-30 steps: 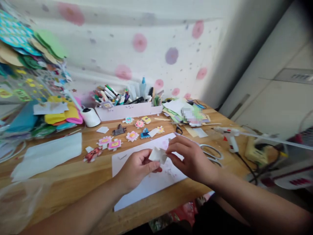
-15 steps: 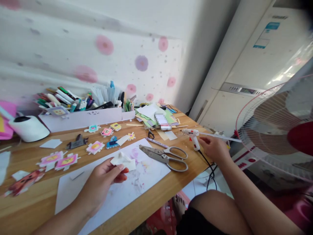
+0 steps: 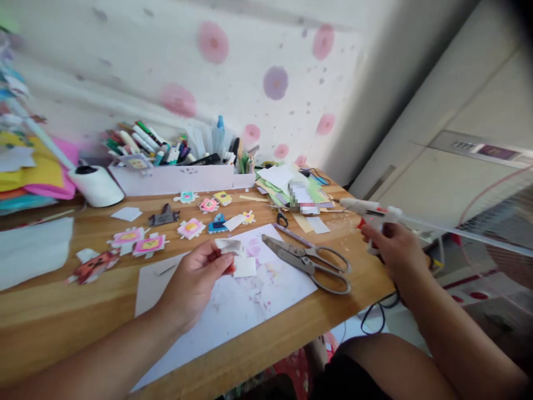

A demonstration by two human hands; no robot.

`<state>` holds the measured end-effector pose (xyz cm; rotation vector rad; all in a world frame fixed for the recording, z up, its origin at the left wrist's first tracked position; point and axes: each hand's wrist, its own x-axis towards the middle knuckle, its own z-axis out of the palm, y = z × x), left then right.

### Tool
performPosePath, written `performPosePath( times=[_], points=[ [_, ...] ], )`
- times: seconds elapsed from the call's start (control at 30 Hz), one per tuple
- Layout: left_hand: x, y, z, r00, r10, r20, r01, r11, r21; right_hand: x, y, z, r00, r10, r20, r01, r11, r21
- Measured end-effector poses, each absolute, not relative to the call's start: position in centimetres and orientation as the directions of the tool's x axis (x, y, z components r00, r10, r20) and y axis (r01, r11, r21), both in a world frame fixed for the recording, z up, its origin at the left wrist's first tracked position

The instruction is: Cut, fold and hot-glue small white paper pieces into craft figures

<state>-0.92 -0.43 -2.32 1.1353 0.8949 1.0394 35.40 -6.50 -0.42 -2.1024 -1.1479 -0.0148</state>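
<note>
Fingers (image 3: pixel 216 256) of the left hand (image 3: pixel 195 283) pinch a small, crumpled white paper piece (image 3: pixel 234 253).

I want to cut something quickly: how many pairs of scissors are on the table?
2: large grey scissors on the white sheet's right edge; small black-handled scissors beside the paper pile. More may be hidden.

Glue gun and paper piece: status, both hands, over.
Left hand pinching white paper piece over the white sheet. Right hand gripping glue gun at table edge. Scissors lie between hands.

White glue gun (image 3: pixel 368 210), grey scissors (image 3: pixel 310 260)
</note>
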Motion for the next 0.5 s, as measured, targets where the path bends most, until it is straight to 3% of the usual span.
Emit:
performPosePath(
  times=[0.07, 0.13, 0.17, 0.23, 0.3, 0.5],
  points=[
    [-0.9, -0.4, -2.4, 0.300, 0.954, -0.023, -0.221, 0.093, 0.971, 32.8, -7.6, 0.6, 0.551, 0.781, 0.294, 0.694, -0.232, -0.682],
    [-0.9, -0.4, -2.5, 0.304, 0.953, -0.008, -0.241, 0.085, 0.967, 29.7, -8.6, 1.4, 0.323, 0.918, 0.229, 0.581, -0.001, -0.814],
    [-0.9, -0.4, -2.5, 0.302, 0.953, -0.009, -0.244, 0.086, 0.966, 28.2, -9.0, 1.7, 0.166, 0.953, 0.252, 0.560, 0.119, -0.820],
    [-0.9, -0.6, -2.4, 0.303, 0.953, -0.028, -0.235, 0.103, 0.967, 25.4, -9.5, 2.3, -0.077, 0.954, 0.288, 0.592, 0.277, -0.757],
    [-0.9, -0.7, -2.3, 0.313, 0.948, -0.058, -0.226, 0.133, 0.965, 23.4, -9.5, 2.5, -0.198, 0.921, 0.335, 0.617, 0.383, -0.687],
    [-0.8, -1.0, -1.9, 0.332, 0.938, -0.096, -0.234, 0.181, 0.955, 22.1, -8.8, 2.0, -0.364, 0.875, 0.319, 0.677, 0.484, -0.555]
  ],
)
